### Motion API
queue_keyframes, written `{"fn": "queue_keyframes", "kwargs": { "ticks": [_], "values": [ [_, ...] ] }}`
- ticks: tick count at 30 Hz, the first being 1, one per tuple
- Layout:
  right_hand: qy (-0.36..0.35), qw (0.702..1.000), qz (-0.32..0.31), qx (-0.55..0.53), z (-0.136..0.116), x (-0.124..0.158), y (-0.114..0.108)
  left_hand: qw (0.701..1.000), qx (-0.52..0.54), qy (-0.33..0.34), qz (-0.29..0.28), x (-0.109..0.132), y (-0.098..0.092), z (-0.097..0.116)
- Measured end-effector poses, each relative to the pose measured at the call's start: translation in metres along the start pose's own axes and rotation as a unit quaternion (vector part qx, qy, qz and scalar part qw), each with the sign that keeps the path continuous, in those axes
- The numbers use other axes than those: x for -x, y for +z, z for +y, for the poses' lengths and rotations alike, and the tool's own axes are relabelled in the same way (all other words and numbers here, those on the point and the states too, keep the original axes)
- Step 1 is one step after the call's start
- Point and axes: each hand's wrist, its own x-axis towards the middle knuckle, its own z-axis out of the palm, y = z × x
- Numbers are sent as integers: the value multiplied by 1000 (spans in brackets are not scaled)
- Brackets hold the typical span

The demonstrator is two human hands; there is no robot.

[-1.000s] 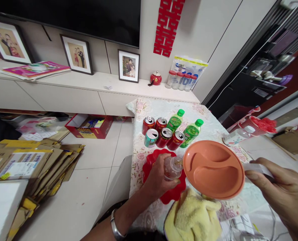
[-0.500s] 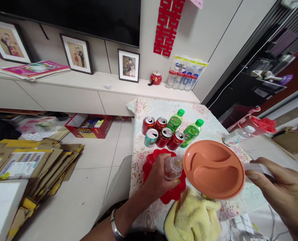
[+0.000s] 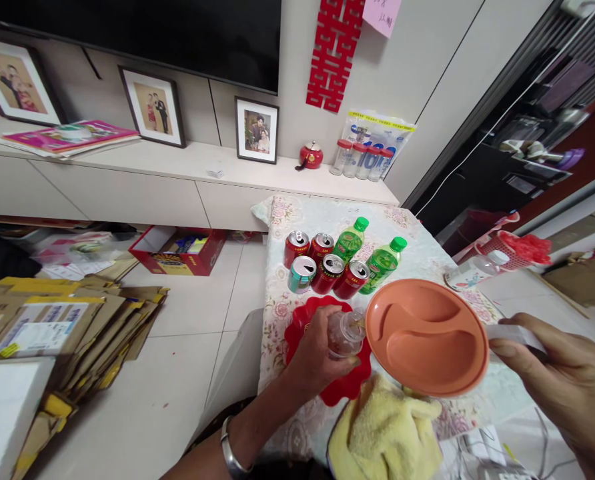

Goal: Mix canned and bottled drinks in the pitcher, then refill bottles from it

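My left hand (image 3: 311,357) is wrapped round a small clear jar (image 3: 345,335), whose open mouth tilts toward the rim of an orange round divided pan (image 3: 427,337). A thin amber streak shows at the jar's mouth, beside the rim; its source is hard to make out. My right hand (image 3: 560,373) grips the pan's pale grey handle (image 3: 516,335) between thumb and fingers. The pan is tipped so its shaped compartments face me. Under the jar lies a red scalloped tray (image 3: 297,321), and a yellow cloth (image 3: 387,433) is bunched below the pan.
Several drink cans (image 3: 322,267) and two green-capped bottles (image 3: 385,263) stand just beyond my hands on the flowered tablecloth (image 3: 282,310). A clear bottle (image 3: 477,270) is at the right edge. Flattened cardboard (image 3: 72,327) and a red box (image 3: 177,257) are on the floor at left.
Both hands, the jar and the pan hold almost the same position. The pink note on the wall at the top hangs lower than before.
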Motion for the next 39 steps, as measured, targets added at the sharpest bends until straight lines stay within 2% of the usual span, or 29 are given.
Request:
{"fn": "queue_keyframes", "kwargs": {
  "ticks": [4,14,19,28,34,39],
  "values": [
    [32,998,51,30,-11,-3,3,1000,0,-4,-1,0,0,0],
    [23,997,67,34,-18,-7,4,1000,10,-27,-6,0,-2,6],
    [46,997,63,23,-18,-5,6,1000,3,-23,-2,0,-2,5],
    [-1,997,65,36,-22,-14,4,999,9,-33,-1,0,-1,4],
    [-8,997,71,35,-21,-13,5,999,16,-32,-4,0,-1,5],
    [26,996,84,18,-24,-10,7,1000,12,-24,-3,0,-1,5]
  ]
}}
